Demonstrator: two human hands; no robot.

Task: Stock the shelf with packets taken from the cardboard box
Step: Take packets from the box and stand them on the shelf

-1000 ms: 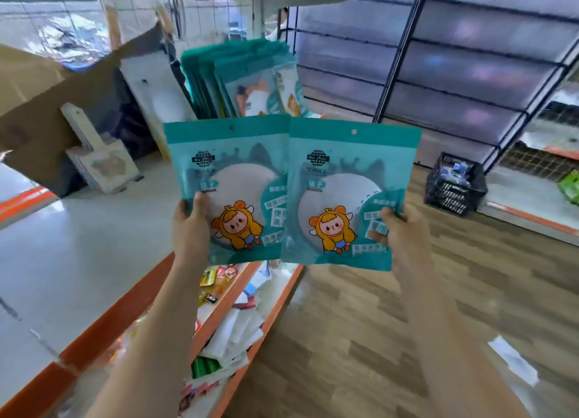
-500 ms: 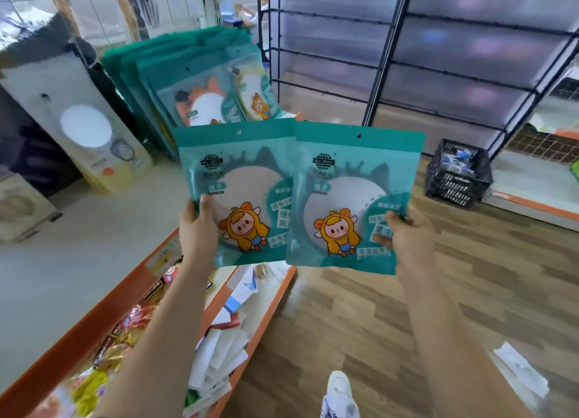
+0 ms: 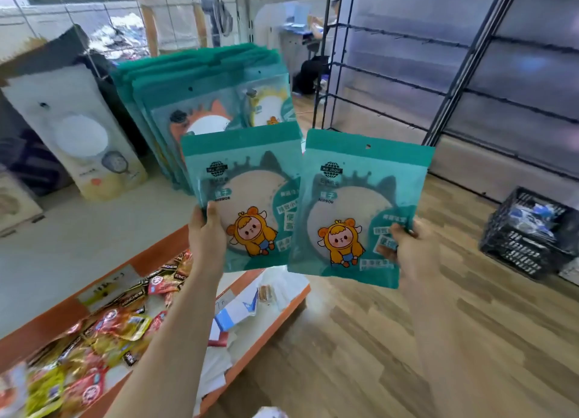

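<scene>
I hold up two teal mirror packets, each printed with a cartoon figure in a yellow hood. My left hand [image 3: 206, 233] grips the left packet [image 3: 247, 173] at its lower left edge. My right hand [image 3: 413, 248] grips the right packet [image 3: 354, 192] at its lower right edge. Both hang upright in the air, side by side with a narrow gap, in front of a leaning stack of teal packets [image 3: 200, 82] standing on the white shelf [image 3: 78, 242]. The cardboard box is not in view.
A cream packet [image 3: 78, 135] leans on the shelf to the left of the stack. Below the shelf's orange edge [image 3: 147, 261], a lower shelf holds snack packets [image 3: 103, 330] and white cartons [image 3: 238, 311]. A black crate [image 3: 526, 236] sits on the wooden floor at right, before empty dark racks [image 3: 438, 73].
The view has moved closer to the shelf and the stack. The two packets, which overlapped before, are now slightly apart, and the left one sits nearer the stack.
</scene>
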